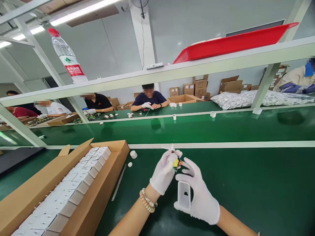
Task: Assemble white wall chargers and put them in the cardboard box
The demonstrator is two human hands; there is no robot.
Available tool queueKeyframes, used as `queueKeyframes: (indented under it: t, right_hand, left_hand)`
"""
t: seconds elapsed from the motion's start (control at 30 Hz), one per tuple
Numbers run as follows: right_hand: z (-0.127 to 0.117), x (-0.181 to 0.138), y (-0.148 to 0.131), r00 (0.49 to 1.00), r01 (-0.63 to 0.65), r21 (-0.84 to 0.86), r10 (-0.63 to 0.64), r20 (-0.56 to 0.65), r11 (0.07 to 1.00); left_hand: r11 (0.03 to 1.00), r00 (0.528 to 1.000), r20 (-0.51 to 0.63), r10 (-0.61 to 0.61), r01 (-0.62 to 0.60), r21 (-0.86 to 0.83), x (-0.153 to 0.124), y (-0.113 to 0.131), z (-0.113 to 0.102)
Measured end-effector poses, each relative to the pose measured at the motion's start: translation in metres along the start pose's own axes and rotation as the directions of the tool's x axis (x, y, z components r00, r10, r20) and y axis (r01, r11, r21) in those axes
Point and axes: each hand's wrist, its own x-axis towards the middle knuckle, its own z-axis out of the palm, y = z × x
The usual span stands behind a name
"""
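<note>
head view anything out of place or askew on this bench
The flat red plastic tray on the white upper shelf seems tilted, its right end raised. Two small white round caps lie loose on the green bench beside the open cardboard box. Nothing looks spilled or broken.

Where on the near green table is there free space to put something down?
Free: the green mat right of the right hand, up to the white strip. Crowded: left, where the cardboard box, thin rod and two white caps lie.
</note>
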Motion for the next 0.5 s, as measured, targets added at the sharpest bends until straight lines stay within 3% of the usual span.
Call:
queueKeyframes:
  t: [0.13,0.3,0.4,0.5]
  right_hand:
    - [-0.004,0.003,0.0,0.999,0.035,0.023,-0.035,-0.004,0.999]
    - [-0.005,0.001,0.002,0.999,-0.043,-0.061,0.044,0.014,0.997]
    - [-0.004,0.0,0.003,0.997,-0.041,-0.109,0.047,0.052,0.993]
    - [-0.006,0.001,0.001,0.997,-0.077,-0.05,0.077,-0.005,0.996]
  left_hand:
    - [0.999,0.998,-0.058,-0.028,0.029,0.019,-0.006,-0.007,0.006]
    - [0.991,0.974,-0.225,-0.007,0.037,0.128,-0.012,-0.014,0.009]
    - [0.976,0.972,-0.235,0.013,0.038,0.215,-0.013,-0.015,0.011]
    - [0.939,0.979,-0.185,0.088,-0.02,0.342,-0.014,-0.012,0.011]
